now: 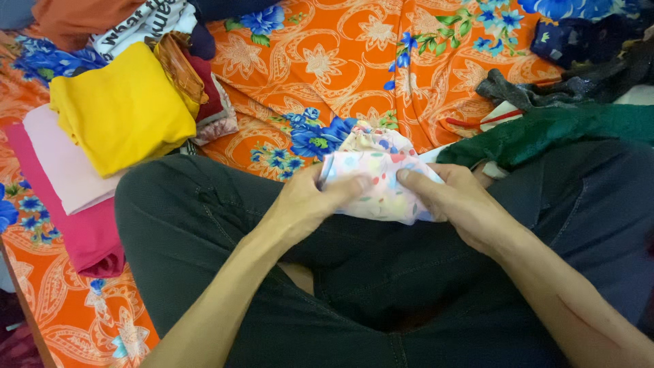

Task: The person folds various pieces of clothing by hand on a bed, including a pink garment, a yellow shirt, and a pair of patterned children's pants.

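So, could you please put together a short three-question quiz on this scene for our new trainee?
1. True or false: both hands grip the small pastel spotted cloth.
2. Multiple choice: which folded garment lies on top of the pile at the person's left? A) green B) yellow C) dark blue
3. Fill in: the cloth is held over the person's ____ .

Key
1. True: the left hand and the right hand pinch it from either side, thumbs on top.
2. B: the yellow garment lies on the pale pink one and the magenta one.
3. Lap, on the dark trousers; the orange floral sheet lies beyond.
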